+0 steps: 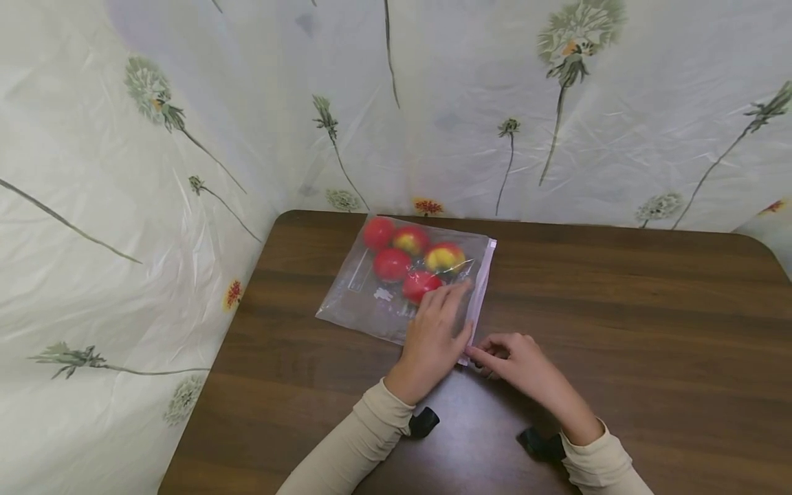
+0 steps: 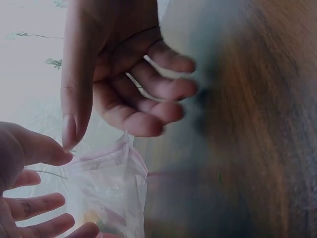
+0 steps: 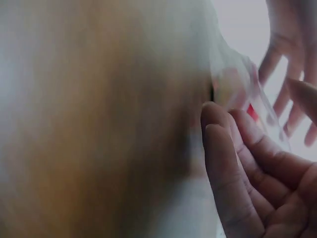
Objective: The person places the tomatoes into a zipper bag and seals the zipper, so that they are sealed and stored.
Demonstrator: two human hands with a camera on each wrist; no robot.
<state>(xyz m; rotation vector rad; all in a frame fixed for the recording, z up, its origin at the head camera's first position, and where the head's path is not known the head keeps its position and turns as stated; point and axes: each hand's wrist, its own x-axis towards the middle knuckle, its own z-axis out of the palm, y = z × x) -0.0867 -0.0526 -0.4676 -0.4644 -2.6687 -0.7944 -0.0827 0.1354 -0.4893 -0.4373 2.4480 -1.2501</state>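
A clear zip bag (image 1: 353, 313) lies on the table, its pale lilac zip strip (image 1: 485, 265) along the right side. Inside are several round, apple-like fruits: plain red ones (image 1: 392, 265) and red-yellow ones (image 1: 445, 257). My left hand (image 1: 433, 337) rests over the bag's near right part, fingers extended toward a red fruit, thumb by the strip. At the strip's near end, my right hand (image 1: 516, 361) has its thumb on the corner, other fingers curled beneath. In the left wrist view the right hand (image 2: 124, 84) is above the bag's edge (image 2: 119, 148), facing the spread left fingers (image 2: 42, 203).
The brown wooden table (image 1: 619, 309) extends to the right and front. A pale curtain-like sheet (image 1: 433, 82) with dandelion prints hangs behind it and on the left. A black wrist-worn device (image 1: 423, 423) sits under the left sleeve, another (image 1: 540, 443) by the right.
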